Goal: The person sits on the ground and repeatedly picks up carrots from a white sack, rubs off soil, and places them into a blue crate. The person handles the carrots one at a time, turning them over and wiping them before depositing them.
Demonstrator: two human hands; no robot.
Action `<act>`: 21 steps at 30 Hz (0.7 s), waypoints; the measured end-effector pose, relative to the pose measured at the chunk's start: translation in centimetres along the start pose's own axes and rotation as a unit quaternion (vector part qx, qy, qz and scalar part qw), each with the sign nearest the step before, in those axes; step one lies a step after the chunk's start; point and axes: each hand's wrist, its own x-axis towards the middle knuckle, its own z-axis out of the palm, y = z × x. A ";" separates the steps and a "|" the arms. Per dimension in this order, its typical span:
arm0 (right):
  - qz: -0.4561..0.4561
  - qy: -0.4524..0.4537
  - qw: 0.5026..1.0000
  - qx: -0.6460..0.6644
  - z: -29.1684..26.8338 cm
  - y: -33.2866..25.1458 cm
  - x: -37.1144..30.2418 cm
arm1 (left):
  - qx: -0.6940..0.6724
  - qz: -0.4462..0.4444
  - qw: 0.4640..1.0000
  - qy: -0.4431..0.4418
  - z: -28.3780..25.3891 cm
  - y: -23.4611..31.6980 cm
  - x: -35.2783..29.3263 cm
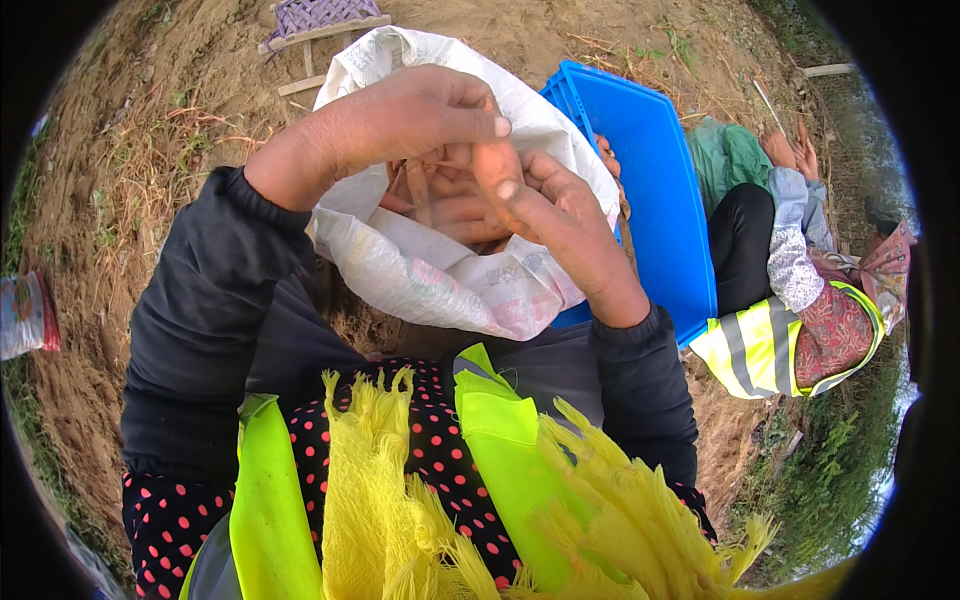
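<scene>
Between my two hands I hold an orange carrot upright over the mouth of a white woven sack. My left hand comes from the far left side, its thumb and fingers closed on the carrot's upper end. My right hand grips the lower part, the thumb pressed on its near side. Inside the sack, below my hands, lie several more carrots, partly hidden by my fingers and the sack's folded rim.
A blue plastic crate stands just right of the sack, with some orange roots at its left side. Beyond it sits another person in a hi-vis vest, beside a green bag. A purple woven seat stands on the soil at the far side.
</scene>
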 end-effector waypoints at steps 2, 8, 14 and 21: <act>0.023 0.009 0.998 0.053 0.0 0.1 -0.2 | 0.006 -0.006 1.000 -0.009 0.1 0.0 0.1; 0.013 0.093 0.992 -0.082 -0.1 0.1 0.2 | 0.032 0.026 0.999 -0.010 -0.5 0.2 0.0; 0.001 -0.005 0.999 -0.041 -0.9 -0.6 -0.2 | -0.021 0.040 0.999 0.020 -1.0 0.1 0.0; -0.118 0.099 0.980 -0.123 -1.1 1.7 1.0 | -0.024 0.002 0.999 0.026 -1.2 0.1 0.1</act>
